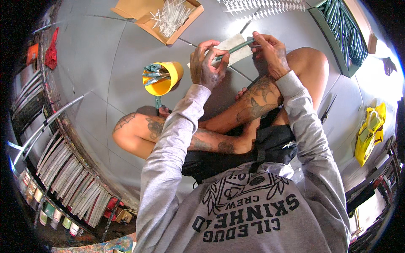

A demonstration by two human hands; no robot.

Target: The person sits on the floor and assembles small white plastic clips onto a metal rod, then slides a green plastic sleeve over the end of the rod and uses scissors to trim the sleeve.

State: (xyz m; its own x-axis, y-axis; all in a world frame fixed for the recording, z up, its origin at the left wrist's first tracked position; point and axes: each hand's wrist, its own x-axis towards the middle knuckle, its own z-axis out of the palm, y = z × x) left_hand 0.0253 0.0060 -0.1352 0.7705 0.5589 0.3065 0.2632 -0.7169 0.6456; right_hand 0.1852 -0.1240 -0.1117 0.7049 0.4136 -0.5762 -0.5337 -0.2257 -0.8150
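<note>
A slim dark green pen (234, 50) is held slantwise above a flat pale board (241, 57) on the grey tiled floor (126, 55), its far end up toward the right. Just left of the hands is a yellow cup (177, 76) with more green pens in its mouth (whether it stands straight or leans is hard to tell), and near it a short green piece (158, 103) lies by the toes. Beyond the cup, an open cardboard box (145, 21) holds a heap of thin white sticks (171, 19); rows of white pieces (261, 5) spread at the top edge. To the right, a long box (337, 52) is packed with dark green pens, and the right knee (312, 63) stands between it and the hands. A yellow bag (371, 133) lies farther right. Both grey-sleeved arms reach forward over the crossed legs (253, 99). The left hand (206, 65) pinches the pen's lower end between thumb and fingers, wrist bent inward; the right hand (270, 52) grips the upper end, thumb against fingertips.
</note>
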